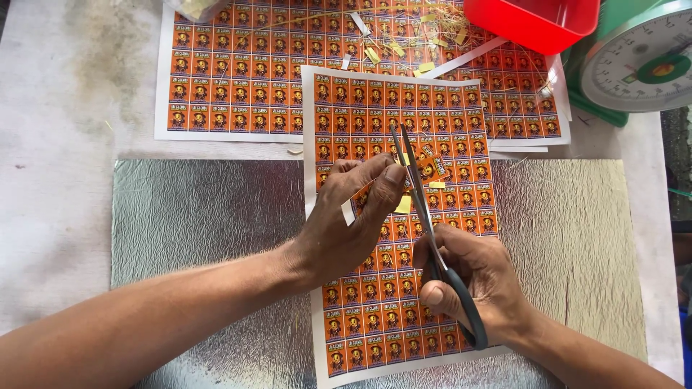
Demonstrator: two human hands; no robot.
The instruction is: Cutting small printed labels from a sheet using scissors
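Crinkled foil [202,216] underlies label sheet [404,108]; left hand [346,223] pinches strip [360,202], right hand [476,281] clasps scissors [422,194].

Red tub [533,21], scale [641,61] far right.

Bright, even daylight; soft short shadows under the hands; mild sheen on the embossed silver sheet [194,216]; focus sharp mid-frame; slight wide-angle stretch at edges; no motion blur.
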